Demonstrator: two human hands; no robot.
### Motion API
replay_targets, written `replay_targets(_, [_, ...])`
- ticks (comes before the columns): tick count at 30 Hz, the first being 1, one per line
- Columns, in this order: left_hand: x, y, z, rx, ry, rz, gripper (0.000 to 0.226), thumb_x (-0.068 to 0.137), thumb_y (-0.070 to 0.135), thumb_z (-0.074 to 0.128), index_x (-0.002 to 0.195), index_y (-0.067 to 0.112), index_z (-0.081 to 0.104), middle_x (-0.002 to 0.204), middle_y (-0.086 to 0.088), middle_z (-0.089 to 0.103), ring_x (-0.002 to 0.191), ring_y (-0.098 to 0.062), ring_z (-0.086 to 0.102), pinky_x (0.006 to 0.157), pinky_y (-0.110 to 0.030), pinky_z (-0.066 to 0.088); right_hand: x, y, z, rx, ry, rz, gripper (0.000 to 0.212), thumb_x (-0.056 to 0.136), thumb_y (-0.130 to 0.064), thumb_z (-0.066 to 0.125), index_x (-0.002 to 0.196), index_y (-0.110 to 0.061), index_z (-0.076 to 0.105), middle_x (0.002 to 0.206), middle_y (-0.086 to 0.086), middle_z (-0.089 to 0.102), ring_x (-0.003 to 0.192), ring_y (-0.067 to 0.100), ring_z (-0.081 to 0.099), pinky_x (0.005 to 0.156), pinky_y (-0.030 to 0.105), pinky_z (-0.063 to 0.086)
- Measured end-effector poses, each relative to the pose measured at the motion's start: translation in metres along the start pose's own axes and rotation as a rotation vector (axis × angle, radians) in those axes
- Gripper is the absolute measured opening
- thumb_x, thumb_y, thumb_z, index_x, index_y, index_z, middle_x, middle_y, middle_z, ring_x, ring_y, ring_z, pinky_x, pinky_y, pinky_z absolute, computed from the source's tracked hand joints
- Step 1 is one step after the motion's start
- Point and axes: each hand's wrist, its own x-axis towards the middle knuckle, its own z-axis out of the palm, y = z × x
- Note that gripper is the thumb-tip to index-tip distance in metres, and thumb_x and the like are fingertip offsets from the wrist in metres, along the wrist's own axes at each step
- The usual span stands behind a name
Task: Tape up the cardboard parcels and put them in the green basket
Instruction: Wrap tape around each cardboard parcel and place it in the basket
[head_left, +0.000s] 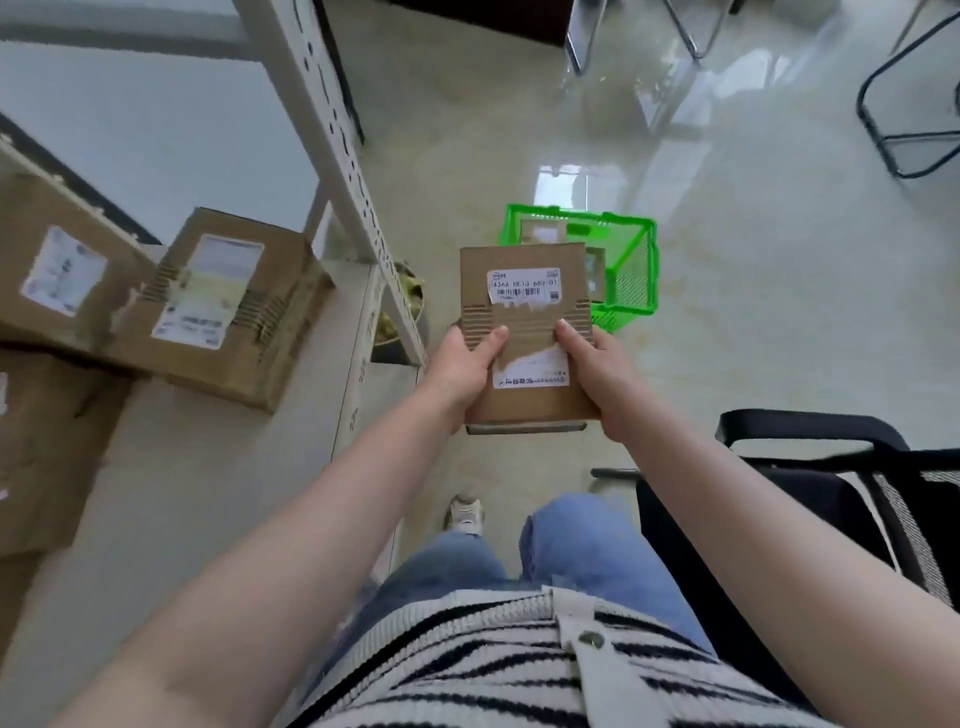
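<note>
I hold a flat cardboard parcel (524, 317) with white labels and a barcode out over the floor. My left hand (460, 364) grips its left edge and my right hand (597, 366) grips its right edge, thumbs on top. Beyond it on the floor stands the green basket (631, 260), partly hidden by the parcel, with at least one cardboard parcel (595, 267) inside. More labelled cardboard parcels (234, 306) lie on the shelf at the left.
A white metal shelf upright (343, 156) rises just left of my hands. A pot with yellowish contents (400, 312) sits under it. A black mesh chair (841, 499) stands at my right, and chair legs (904, 135) at the far right.
</note>
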Motion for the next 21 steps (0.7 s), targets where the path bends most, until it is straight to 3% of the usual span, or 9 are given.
replay_targets(3, [0.041,0.024,0.021,0.07,-0.036,0.023,0.038,0.096,0.041,0.059,0.123,0.015,0.057,0.108,0.0,0.067,0.089,-0.015,0.064,0.073,-0.029,0.054,0.034,-0.015,-0.016,0.022,0.05,0.038,0.012,0.097,-0.038,0.057,0.091,-0.028,0.061,0.096,-0.005,0.069,0.088,0.013,0.067,0.076,0.03,0.056])
replay_targets(5, [0.067,0.041,0.037,0.082,-0.059,0.019,0.037,0.097,0.039,0.06,0.124,0.013,0.058,0.114,-0.003,0.067,0.095,-0.019,0.065,0.08,-0.033,0.055,0.061,-0.025,-0.028,0.025,0.082,0.051,0.014,0.097,-0.038,0.057,0.097,-0.025,0.063,0.102,-0.002,0.07,0.093,0.017,0.066,0.084,0.035,0.055])
replay_targets(7, [0.096,0.059,0.054,0.07,-0.088,0.002,0.037,0.098,0.035,0.06,0.126,0.011,0.058,0.118,-0.008,0.068,0.103,-0.025,0.065,0.092,-0.039,0.054,0.093,-0.036,-0.04,0.022,0.101,0.056,0.029,0.097,-0.04,0.056,0.115,-0.018,0.062,0.117,0.005,0.068,0.105,0.022,0.064,0.094,0.041,0.053])
replay_targets(10, [0.143,0.088,0.083,0.057,-0.102,0.011,0.036,0.099,0.03,0.059,0.128,0.008,0.058,0.12,-0.011,0.067,0.104,-0.026,0.065,0.089,-0.035,0.053,0.146,-0.056,-0.06,0.003,0.122,0.086,0.052,0.096,-0.045,0.056,0.135,-0.011,0.053,0.13,0.007,0.062,0.117,0.025,0.059,0.101,0.045,0.048])
replay_targets(14, [0.208,0.13,0.125,0.03,-0.09,0.002,0.037,0.1,0.026,0.058,0.13,0.006,0.056,0.123,-0.011,0.066,0.104,-0.025,0.065,0.086,-0.032,0.052,0.226,-0.09,-0.095,0.004,0.088,0.073,0.033,0.097,-0.041,0.055,0.12,-0.018,0.061,0.116,0.003,0.067,0.1,0.018,0.064,0.084,0.033,0.054])
replay_targets(17, [0.254,0.157,0.158,0.02,-0.092,-0.031,0.038,0.099,0.027,0.058,0.131,0.006,0.055,0.126,-0.013,0.065,0.113,-0.028,0.063,0.101,-0.042,0.05,0.28,-0.114,-0.124,-0.023,0.062,0.077,0.026,0.098,-0.04,0.055,0.116,-0.021,0.061,0.112,0.001,0.068,0.092,0.012,0.065,0.075,0.028,0.053])
replay_targets(21, [0.315,0.176,0.202,0.004,-0.07,-0.059,0.039,0.098,0.029,0.059,0.131,0.008,0.052,0.128,-0.011,0.063,0.117,-0.028,0.061,0.105,-0.046,0.046,0.35,-0.13,-0.157,-0.124,0.083,0.094,0.035,0.097,-0.042,0.055,0.123,-0.021,0.062,0.118,0.002,0.068,0.11,0.024,0.063,0.097,0.043,0.051])
